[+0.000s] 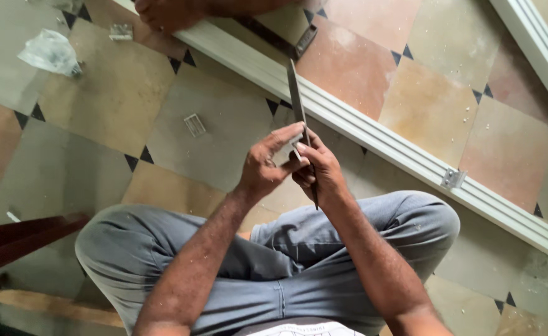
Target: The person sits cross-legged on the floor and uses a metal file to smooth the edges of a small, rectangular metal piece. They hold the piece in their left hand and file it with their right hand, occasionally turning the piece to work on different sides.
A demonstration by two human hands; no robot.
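- Gripping a long flat file [295, 93] in my right hand [320, 174], I pinch a small metal piece [284, 151] with my left hand [267, 165], above the tiled floor [106, 106].
- Risk, as I judge it: the file slips and scrapes my fingers, or the piece drops beside the aluminium rail [373, 134].

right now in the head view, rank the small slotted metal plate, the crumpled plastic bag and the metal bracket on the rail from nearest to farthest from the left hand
1. Small slotted metal plate, on the tile just left of the left hand.
2. Metal bracket on the white aluminium rail, off to the right.
3. Crumpled clear plastic bag, far upper left.
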